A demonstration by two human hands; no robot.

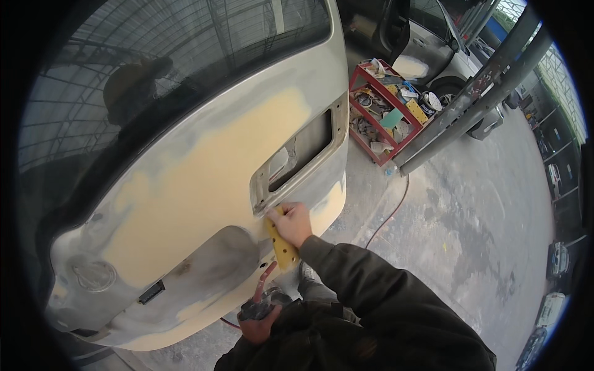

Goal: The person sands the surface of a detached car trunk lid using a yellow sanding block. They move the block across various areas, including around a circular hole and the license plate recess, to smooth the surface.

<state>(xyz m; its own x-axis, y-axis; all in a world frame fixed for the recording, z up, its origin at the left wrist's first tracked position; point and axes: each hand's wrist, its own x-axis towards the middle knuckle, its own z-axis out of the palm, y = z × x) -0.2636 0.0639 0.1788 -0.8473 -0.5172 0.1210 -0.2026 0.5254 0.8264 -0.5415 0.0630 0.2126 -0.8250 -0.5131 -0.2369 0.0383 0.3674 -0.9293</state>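
Observation:
My right hand (293, 224) is closed on a yellow sheet of sandpaper (284, 250) with punched holes. The sheet hangs folded at the corner of the recess in a car tailgate (185, 167). Cream-coloured filler covers much of that panel, sanded smooth, with grey patches around it. Low down, close to my body, my left hand (257, 328) is wrapped round a dark tool (267, 304). A reddish rod-like part (265, 279) rises from it toward the panel's lower edge. The tool's exact kind is not clear.
A red tool cart (383, 114) full of cans, papers and sanding pads stands beyond the tailgate, beside grey steel posts (476, 99). A thin red hose (391, 217) runs over the concrete floor (458, 216). Another car (427, 52) is parked behind.

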